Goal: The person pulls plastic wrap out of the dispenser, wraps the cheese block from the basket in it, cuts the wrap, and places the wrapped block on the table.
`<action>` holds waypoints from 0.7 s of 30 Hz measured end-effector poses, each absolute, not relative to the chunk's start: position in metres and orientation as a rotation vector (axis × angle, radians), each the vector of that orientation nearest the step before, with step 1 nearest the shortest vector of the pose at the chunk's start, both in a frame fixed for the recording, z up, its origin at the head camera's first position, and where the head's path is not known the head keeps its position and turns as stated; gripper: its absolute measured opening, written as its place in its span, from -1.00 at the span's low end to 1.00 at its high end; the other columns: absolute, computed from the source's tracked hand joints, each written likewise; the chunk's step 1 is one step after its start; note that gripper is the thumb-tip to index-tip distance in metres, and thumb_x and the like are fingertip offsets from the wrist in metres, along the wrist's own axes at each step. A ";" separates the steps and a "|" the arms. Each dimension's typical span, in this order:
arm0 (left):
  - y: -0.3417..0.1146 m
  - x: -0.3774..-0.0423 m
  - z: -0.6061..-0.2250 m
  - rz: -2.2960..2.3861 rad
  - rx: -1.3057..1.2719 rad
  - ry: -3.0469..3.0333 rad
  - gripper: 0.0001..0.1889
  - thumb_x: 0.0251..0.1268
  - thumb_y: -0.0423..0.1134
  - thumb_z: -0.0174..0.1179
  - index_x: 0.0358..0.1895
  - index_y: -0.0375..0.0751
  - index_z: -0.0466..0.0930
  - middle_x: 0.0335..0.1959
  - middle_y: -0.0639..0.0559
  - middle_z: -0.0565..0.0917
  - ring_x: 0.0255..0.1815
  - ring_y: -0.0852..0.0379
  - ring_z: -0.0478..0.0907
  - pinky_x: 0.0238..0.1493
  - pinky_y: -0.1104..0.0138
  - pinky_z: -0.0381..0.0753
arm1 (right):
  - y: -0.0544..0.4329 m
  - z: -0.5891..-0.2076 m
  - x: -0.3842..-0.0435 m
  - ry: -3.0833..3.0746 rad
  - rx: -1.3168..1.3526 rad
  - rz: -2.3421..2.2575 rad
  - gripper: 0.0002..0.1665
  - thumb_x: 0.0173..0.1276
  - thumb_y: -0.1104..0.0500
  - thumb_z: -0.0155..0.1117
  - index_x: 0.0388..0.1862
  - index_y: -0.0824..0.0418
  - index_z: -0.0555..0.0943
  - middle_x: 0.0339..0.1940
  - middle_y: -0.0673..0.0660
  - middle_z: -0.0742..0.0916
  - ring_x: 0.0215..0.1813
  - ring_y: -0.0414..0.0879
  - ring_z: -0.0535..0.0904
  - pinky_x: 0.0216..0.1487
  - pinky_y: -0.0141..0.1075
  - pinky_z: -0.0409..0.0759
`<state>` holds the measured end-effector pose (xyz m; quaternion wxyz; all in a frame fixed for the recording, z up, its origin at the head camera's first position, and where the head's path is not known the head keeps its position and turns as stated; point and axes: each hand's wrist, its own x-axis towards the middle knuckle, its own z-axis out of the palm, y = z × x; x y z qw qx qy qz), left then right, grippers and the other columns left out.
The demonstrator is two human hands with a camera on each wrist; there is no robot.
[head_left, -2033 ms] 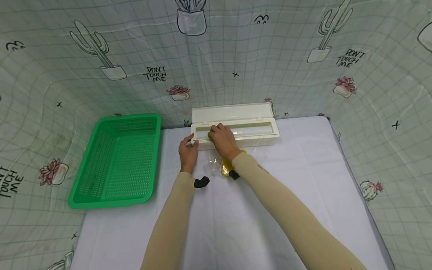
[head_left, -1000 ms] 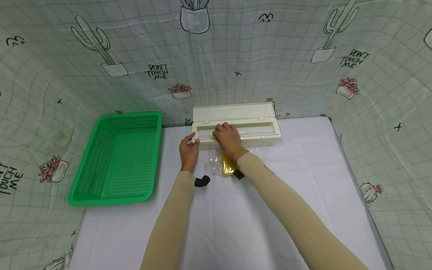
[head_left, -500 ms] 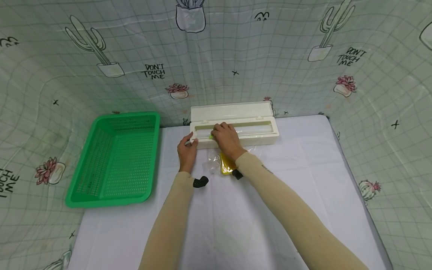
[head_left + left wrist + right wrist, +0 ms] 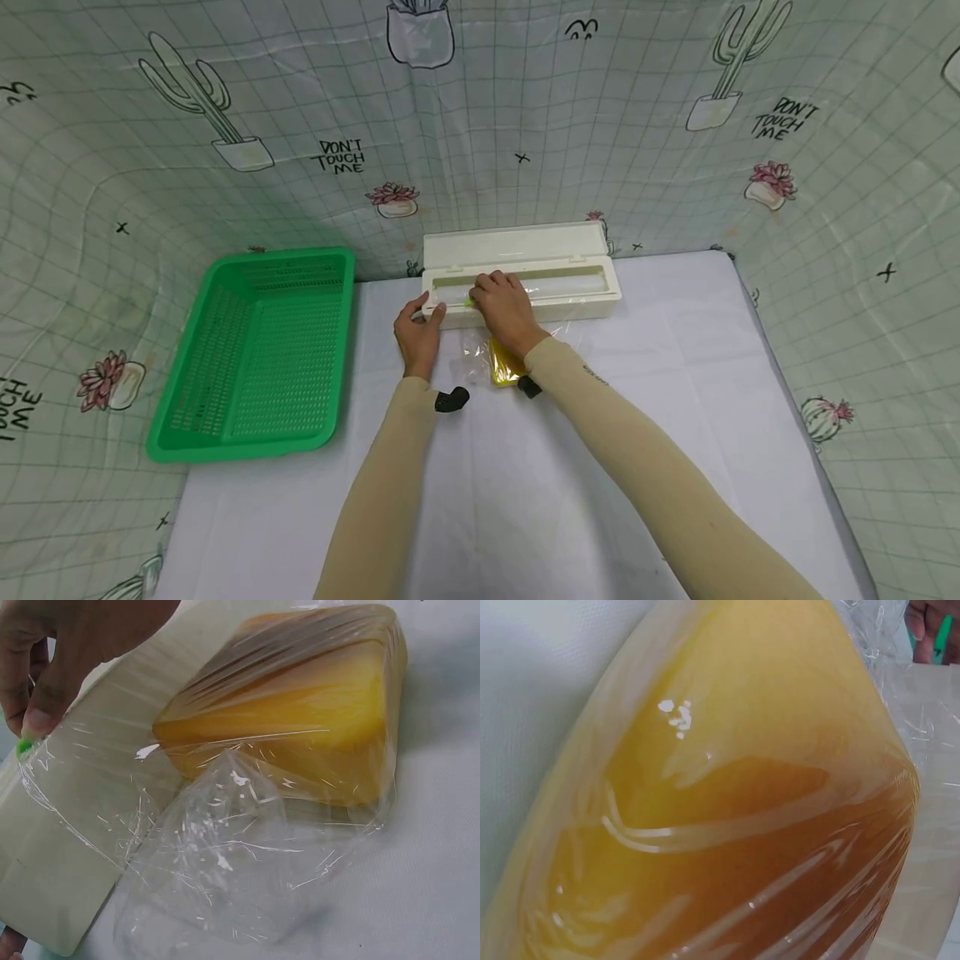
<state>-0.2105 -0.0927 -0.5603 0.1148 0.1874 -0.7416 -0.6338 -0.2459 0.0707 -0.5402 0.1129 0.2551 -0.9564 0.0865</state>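
Note:
A white cling film dispenser (image 4: 562, 312) stands at the back of the table, its lid (image 4: 517, 243) raised and a roll of film inside. My left hand (image 4: 417, 337) grips its left front corner between thumb and fingers. Over the front rim, my right hand (image 4: 506, 308) pinches a small green slide cutter (image 4: 25, 746). In the left wrist view, clear film (image 4: 225, 855) stretches from that rim over a yellow, box-shaped container (image 4: 300, 705) lying in front of the dispenser. In the head view my right wrist partly covers the container, while it fills most of the right wrist view.
A green plastic basket (image 4: 247, 454) stands to the left on the white-covered table (image 4: 540, 500). Behind the table hangs a grid-patterned curtain (image 4: 480, 117) printed with cacti. Black wrist mounts (image 4: 452, 400) stick out near both sleeves.
My right hand has slid slightly to the right along the dispenser's rim with the green slide cutter, then stayed nearly still. My left hand keeps hold of the corner, its thumb shifted a little.

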 end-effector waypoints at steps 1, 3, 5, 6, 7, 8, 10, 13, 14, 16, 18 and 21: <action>-0.092 -0.210 -0.560 -1.859 0.550 -2.170 -0.59 0.42 -0.33 0.40 0.30 -0.26 0.68 0.18 -0.28 0.67 -0.09 0.00 0.64 -0.22 0.48 0.52 | 0.071 -0.540 -0.246 -2.804 0.750 0.256 -0.75 0.56 0.10 0.30 0.05 0.15 0.80 0.08 0.03 0.74 0.18 0.00 0.59 0.27 -0.14 0.48; -0.091 -0.210 -0.560 -1.855 0.556 -2.171 -0.59 0.43 -0.32 0.40 0.30 -0.25 0.68 0.19 -0.26 0.66 -0.10 0.02 0.63 -0.23 0.48 0.52 | 0.072 -0.541 -0.246 -2.802 0.751 0.264 -0.75 0.56 0.11 0.30 0.05 0.16 0.79 0.08 0.03 0.74 0.19 0.00 0.59 0.28 -0.14 0.48; -0.090 -0.209 -0.559 -1.852 0.558 -2.172 -0.59 0.43 -0.33 0.40 0.30 -0.25 0.68 0.22 -0.25 0.65 -0.11 0.03 0.62 -0.23 0.48 0.51 | 0.073 -0.541 -0.247 -2.803 0.752 0.270 -0.75 0.57 0.11 0.30 0.06 0.16 0.79 0.08 0.04 0.74 0.19 0.01 0.59 0.29 -0.13 0.48; -0.090 -0.209 -0.559 -1.850 0.558 -2.173 -0.59 0.43 -0.33 0.40 0.30 -0.25 0.68 0.23 -0.24 0.64 -0.11 0.02 0.62 -0.22 0.48 0.51 | 0.074 -0.541 -0.247 -2.804 0.752 0.272 -0.75 0.57 0.11 0.29 0.06 0.16 0.79 0.08 0.04 0.74 0.19 0.01 0.59 0.29 -0.13 0.48; -0.090 -0.209 -0.558 -1.850 0.555 -2.174 -0.59 0.43 -0.33 0.40 0.30 -0.25 0.68 0.24 -0.24 0.64 -0.10 0.02 0.62 -0.22 0.47 0.51 | 0.075 -0.541 -0.247 -2.803 0.752 0.271 -0.75 0.57 0.11 0.29 0.06 0.16 0.79 0.08 0.04 0.74 0.20 0.01 0.59 0.29 -0.13 0.48; -0.089 -0.209 -0.558 -1.851 0.553 -2.175 -0.59 0.43 -0.33 0.40 0.30 -0.25 0.68 0.25 -0.24 0.64 -0.09 0.01 0.63 -0.21 0.47 0.52 | 0.076 -0.541 -0.247 -2.803 0.753 0.271 -0.75 0.58 0.11 0.28 0.06 0.16 0.79 0.08 0.04 0.74 0.20 0.01 0.59 0.29 -0.13 0.48; -0.089 -0.209 -0.558 -1.854 0.546 -2.181 -0.58 0.44 -0.32 0.39 0.31 -0.25 0.67 0.25 -0.25 0.63 -0.06 0.00 0.63 -0.20 0.47 0.52 | 0.079 -0.540 -0.247 -2.802 0.759 0.273 -0.74 0.59 0.10 0.26 0.06 0.17 0.79 0.09 0.05 0.74 0.21 0.01 0.59 0.30 -0.12 0.48; -0.089 -0.210 -0.559 -1.852 0.539 -2.187 -0.58 0.45 -0.30 0.39 0.33 -0.24 0.66 0.27 -0.24 0.61 -0.06 0.03 0.60 -0.19 0.47 0.51 | 0.086 -0.541 -0.246 -2.797 0.754 0.287 -0.74 0.60 0.10 0.25 0.07 0.17 0.78 0.10 0.06 0.73 0.22 0.02 0.58 0.32 -0.11 0.47; -0.089 -0.210 -0.559 -1.852 0.537 -2.185 -0.58 0.45 -0.30 0.39 0.33 -0.24 0.66 0.27 -0.24 0.61 -0.07 0.04 0.59 -0.19 0.48 0.51 | 0.090 -0.541 -0.246 -2.794 0.749 0.291 -0.74 0.60 0.10 0.25 0.07 0.16 0.78 0.10 0.05 0.73 0.22 0.02 0.58 0.32 -0.11 0.47; -0.090 -0.210 -0.560 -1.849 0.538 -2.183 -0.58 0.45 -0.30 0.39 0.33 -0.23 0.66 0.28 -0.23 0.61 -0.10 0.08 0.55 -0.20 0.48 0.49 | 0.096 -0.541 -0.246 -2.786 0.746 0.309 -0.75 0.59 0.11 0.28 0.06 0.16 0.78 0.09 0.06 0.74 0.22 0.02 0.58 0.32 -0.10 0.47; -0.091 -0.209 -0.560 -1.855 0.541 -2.177 -0.58 0.45 -0.30 0.39 0.33 -0.23 0.66 0.27 -0.23 0.61 -0.11 0.09 0.54 -0.21 0.49 0.49 | 0.102 -0.542 -0.245 -2.775 0.754 0.331 -0.77 0.56 0.11 0.32 0.04 0.16 0.79 0.08 0.06 0.75 0.21 0.03 0.59 0.30 -0.10 0.48; -0.090 -0.207 -0.561 -1.864 0.548 -2.180 -0.58 0.46 -0.29 0.38 0.33 -0.23 0.66 0.28 -0.23 0.61 -0.10 0.10 0.54 -0.21 0.49 0.49 | 0.107 -0.542 -0.245 -2.764 0.777 0.350 -0.78 0.53 0.12 0.35 0.02 0.17 0.80 0.06 0.07 0.76 0.19 0.04 0.59 0.28 -0.09 0.49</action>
